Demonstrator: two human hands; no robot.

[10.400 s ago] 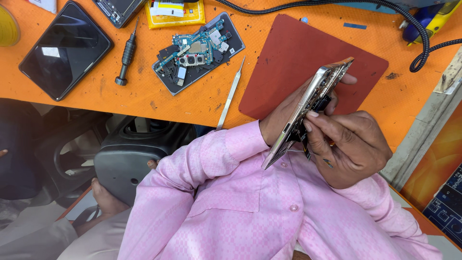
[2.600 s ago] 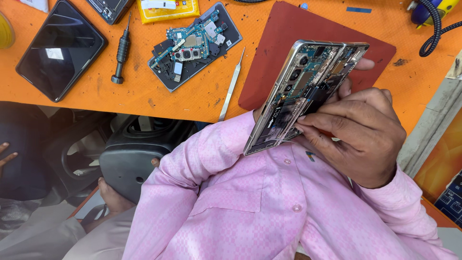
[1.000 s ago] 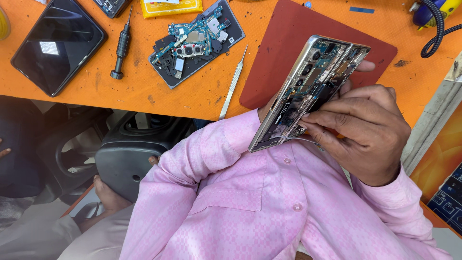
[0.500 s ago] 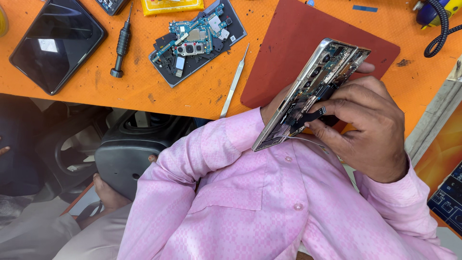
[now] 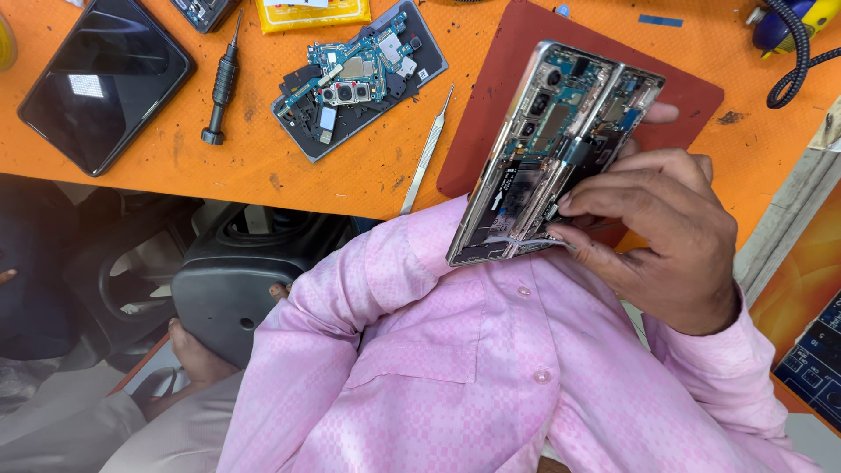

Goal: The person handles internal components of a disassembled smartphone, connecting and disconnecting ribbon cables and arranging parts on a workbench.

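Over the orange bench (image 5: 350, 175) edge, an opened phone frame (image 5: 547, 149) is held tilted above the red mat (image 5: 491, 114). Right hand (image 5: 666, 236) has fingers curled, tips pinching inside the frame's lower part. Left hand mostly hidden behind the frame, one fingertip (image 5: 661, 112) showing; grip unclear. Metal pry tool (image 5: 427, 153), screwdriver (image 5: 221, 81), circuit board (image 5: 359, 74), dark phone (image 5: 105, 74) lie apart.

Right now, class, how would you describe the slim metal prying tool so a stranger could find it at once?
Start at the orange worktable and find the dark red rectangular mat. Just off that mat's left edge lies the slim silver metal prying tool, slanted, with its lower end at the table's near edge. Unlike the stubby black screwdriver, it is flat, thin and shiny.
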